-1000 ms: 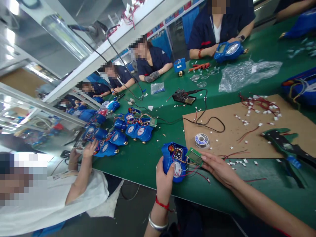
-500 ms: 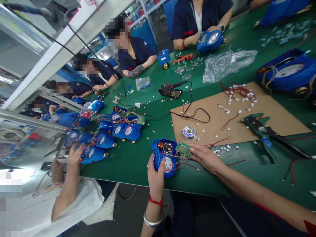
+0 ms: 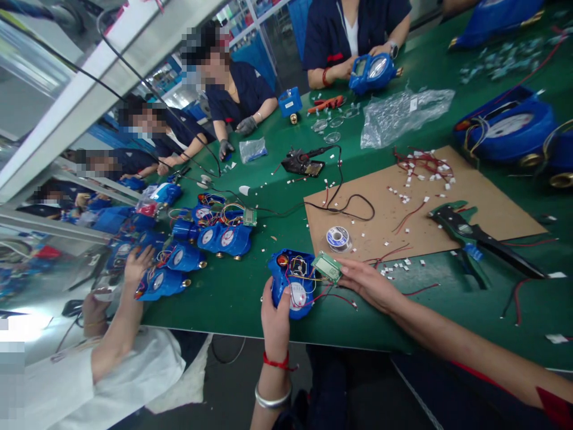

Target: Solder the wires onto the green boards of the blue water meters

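Two things sit in my hands. My left grip point(image 3: 275, 310) wraps the lower left side of an open blue meter housing point(image 3: 293, 280), thumb over its front near the round white dial point(image 3: 298, 295). The housing is above the near edge of the green surface point(image 3: 228, 298); whether its underside rests there, I cannot tell. My right grip point(image 3: 364, 283) pinches a small green circuit board point(image 3: 326, 267) by its right edge, between thumb and fingers, tilted just beside the housing's upper right. Thin wires point(image 3: 306, 278) run from the housing toward the board, and a red and black lead point(image 3: 355, 305) trails out with its end near my right grip. Beyond, a solder spool point(image 3: 337, 238) stands on a cardboard sheet point(image 3: 367, 179), with a black and green hand tool point(image 3: 465, 230) lying across the sheet's near edge. More blue meters point(image 3: 226, 236) are grouped to my left, with a co-worker's hand point(image 3: 138, 263) among them.
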Action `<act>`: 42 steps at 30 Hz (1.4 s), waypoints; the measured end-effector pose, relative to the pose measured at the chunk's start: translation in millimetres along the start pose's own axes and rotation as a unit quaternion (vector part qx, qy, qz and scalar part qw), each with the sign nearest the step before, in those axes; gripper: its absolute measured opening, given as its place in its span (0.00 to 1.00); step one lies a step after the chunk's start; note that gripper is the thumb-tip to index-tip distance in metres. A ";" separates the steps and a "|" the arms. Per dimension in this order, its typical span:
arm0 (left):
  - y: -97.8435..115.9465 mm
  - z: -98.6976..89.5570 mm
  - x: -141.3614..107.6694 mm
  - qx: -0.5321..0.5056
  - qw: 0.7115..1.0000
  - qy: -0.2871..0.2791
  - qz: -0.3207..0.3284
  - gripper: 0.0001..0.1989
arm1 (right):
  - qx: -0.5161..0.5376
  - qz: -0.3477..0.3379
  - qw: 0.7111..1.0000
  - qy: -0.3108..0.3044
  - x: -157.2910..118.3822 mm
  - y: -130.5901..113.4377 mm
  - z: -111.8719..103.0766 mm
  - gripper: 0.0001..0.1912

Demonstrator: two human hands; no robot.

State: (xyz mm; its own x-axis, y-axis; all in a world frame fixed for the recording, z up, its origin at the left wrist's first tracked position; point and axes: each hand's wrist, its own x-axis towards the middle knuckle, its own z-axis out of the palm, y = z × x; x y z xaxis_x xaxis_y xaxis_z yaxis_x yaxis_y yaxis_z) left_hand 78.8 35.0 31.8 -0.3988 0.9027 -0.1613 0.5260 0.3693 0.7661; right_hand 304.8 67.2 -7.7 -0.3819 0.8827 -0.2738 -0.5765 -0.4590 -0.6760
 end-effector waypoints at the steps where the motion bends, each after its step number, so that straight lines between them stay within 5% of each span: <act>1: -2.0 0.0 1.0 -0.010 1.000 -0.003 -0.001 0.31 | -0.003 0.001 1.000 0.001 0.3 0.7 -0.6 0.19; 42: 6.0 0.7 -3.2 0.020 1.000 -0.001 0.004 0.31 | 0.005 -0.008 1.000 -0.003 3.0 5.0 -3.6 0.21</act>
State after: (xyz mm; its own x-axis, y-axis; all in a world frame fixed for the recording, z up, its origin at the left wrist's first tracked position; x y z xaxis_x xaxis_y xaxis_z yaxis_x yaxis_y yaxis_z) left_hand 83.8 34.5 36.5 -0.3923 0.9064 -0.1565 0.5586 0.3699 0.7424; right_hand 303.4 67.9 -14.3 -0.3767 0.8897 -0.2578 -0.5903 -0.4451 -0.6734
